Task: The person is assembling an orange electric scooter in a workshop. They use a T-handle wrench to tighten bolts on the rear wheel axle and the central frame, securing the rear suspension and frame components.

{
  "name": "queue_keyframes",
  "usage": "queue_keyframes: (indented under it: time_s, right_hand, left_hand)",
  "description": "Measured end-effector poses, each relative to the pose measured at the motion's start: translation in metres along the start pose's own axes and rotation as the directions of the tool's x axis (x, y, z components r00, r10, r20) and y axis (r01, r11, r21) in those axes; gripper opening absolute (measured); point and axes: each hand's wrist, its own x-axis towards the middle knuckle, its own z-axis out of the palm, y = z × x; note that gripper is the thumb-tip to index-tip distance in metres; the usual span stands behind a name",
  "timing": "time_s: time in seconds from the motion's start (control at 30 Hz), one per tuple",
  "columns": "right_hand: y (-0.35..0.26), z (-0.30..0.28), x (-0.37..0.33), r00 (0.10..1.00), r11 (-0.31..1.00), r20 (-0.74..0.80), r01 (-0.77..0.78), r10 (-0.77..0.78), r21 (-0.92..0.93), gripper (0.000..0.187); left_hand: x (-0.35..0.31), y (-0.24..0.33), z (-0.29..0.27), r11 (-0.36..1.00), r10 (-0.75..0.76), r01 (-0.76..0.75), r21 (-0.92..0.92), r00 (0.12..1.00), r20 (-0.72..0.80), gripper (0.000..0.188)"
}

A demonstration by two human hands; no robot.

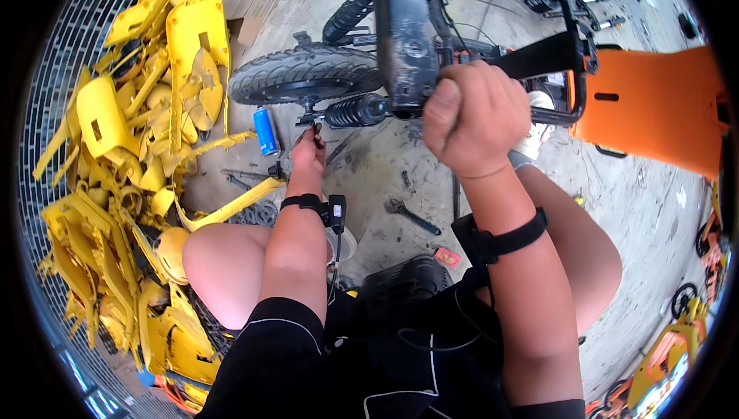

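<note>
A black scooter-like vehicle stands before me with its knobby tyre (296, 73) pointing left. My right hand (479, 119) is closed in a fist round part of its black metal frame (408, 50); the gripped part is hidden by the fingers. Lower and to the left, my left hand (309, 151) pinches at the axle end of the near black shock absorber (356, 111). Its fingertips are dark, and what lies between them is too small to make out. Behind the wheel rises a second coil shock absorber (350, 15).
A blue can (265, 132) stands left of my left hand. An adjustable wrench (413, 217) and a small red packet (447, 257) lie on the concrete. Yellow plastic panels (108, 119) are heaped at the left. An orange panel (647, 103) stands at the right.
</note>
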Motion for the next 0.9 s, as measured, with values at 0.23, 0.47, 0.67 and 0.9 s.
queue_keyframes:
  time_s: [0.23, 0.47, 0.67, 0.9]
  right_hand:
    - [0.001, -0.003, -0.002, 0.999, 0.999, 0.005, -0.033, 0.033, -0.032, 0.021]
    - [0.001, -0.004, -0.001, 0.999, 0.998, 0.006, -0.041, 0.041, -0.041, 0.025]
    - [0.0, -0.003, -0.002, 0.999, 0.999, 0.005, -0.039, 0.039, -0.037, 0.025]
    - [0.001, -0.002, -0.002, 0.999, 0.999, -0.012, -0.034, 0.033, -0.032, 0.025]
  left_hand:
    - [0.003, -0.002, -0.006, 0.99, 0.081, -0.076, 0.122, 0.996, -0.032, 0.017]
    - [0.003, -0.002, -0.005, 0.989, 0.071, -0.065, 0.13, 0.997, -0.039, 0.016]
    - [0.002, 0.003, -0.002, 0.999, 0.033, -0.032, 0.016, 0.997, -0.075, 0.014]
    - [-0.001, 0.003, 0.005, 0.998, -0.045, 0.043, -0.051, 0.998, -0.048, 0.019]
